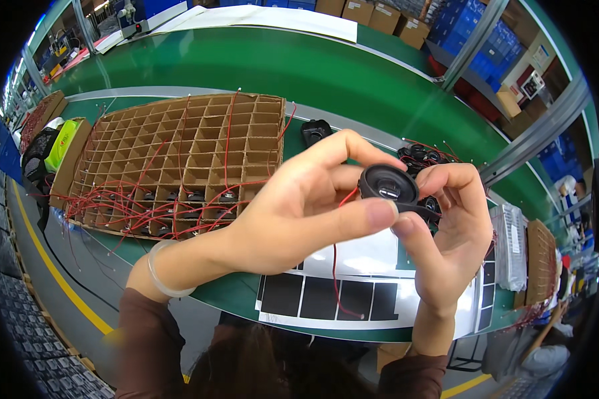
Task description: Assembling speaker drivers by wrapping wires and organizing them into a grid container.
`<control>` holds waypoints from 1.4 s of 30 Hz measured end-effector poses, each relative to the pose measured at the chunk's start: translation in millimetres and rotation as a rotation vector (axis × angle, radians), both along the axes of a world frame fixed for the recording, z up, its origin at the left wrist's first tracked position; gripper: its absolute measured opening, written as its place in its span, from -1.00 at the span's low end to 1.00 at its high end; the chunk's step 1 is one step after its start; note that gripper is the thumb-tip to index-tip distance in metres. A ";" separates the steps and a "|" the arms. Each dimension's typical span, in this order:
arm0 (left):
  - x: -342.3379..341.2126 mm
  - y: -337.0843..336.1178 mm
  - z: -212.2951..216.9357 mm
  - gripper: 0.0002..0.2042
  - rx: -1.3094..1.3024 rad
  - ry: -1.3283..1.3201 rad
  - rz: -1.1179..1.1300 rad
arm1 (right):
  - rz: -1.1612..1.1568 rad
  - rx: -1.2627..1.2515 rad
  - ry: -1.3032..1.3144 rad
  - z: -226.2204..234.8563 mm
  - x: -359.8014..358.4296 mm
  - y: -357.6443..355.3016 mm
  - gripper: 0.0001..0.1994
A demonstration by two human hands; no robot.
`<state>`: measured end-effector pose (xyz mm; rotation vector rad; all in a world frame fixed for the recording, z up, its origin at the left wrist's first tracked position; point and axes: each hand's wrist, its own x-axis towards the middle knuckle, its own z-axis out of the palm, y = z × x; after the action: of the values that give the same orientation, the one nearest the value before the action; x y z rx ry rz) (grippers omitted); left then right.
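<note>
A small round black speaker is raised above the bench, its cone tilted up. A red wire hangs from its left side. My left hand grips the speaker, the thumb across its near rim and the fingers behind it. My right hand pinches its right side, where a black tab or housing part sticks out. Below the hands lies a white sheet with black rectangular pieces. A cardboard tray with dividers stands at the left, with several wired speakers in its nearer cells.
A black part sits beyond my left hand, and a cluster of black wired speakers behind my right hand. Clear plastic trays and another cardboard box are at the right. A green conveyor belt runs behind.
</note>
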<state>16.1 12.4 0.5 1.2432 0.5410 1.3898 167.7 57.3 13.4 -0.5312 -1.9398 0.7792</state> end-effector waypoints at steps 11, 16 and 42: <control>-4.0 1.3 4.0 -0.59 -0.042 -0.035 0.108 | -0.014 -0.082 0.248 2.1 -3.0 -6.2 -0.84; -4.8 2.8 2.6 -0.66 -0.026 -0.024 0.113 | -0.079 -0.039 0.222 3.2 -3.8 -6.1 -0.86; -10.6 2.1 4.6 -0.61 -0.035 -0.022 0.006 | 0.068 0.074 0.173 2.3 -0.1 3.4 -0.90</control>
<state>5.4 14.5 5.0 1.1978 0.5521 1.3915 167.6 60.7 15.7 -0.3431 -1.8256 0.7669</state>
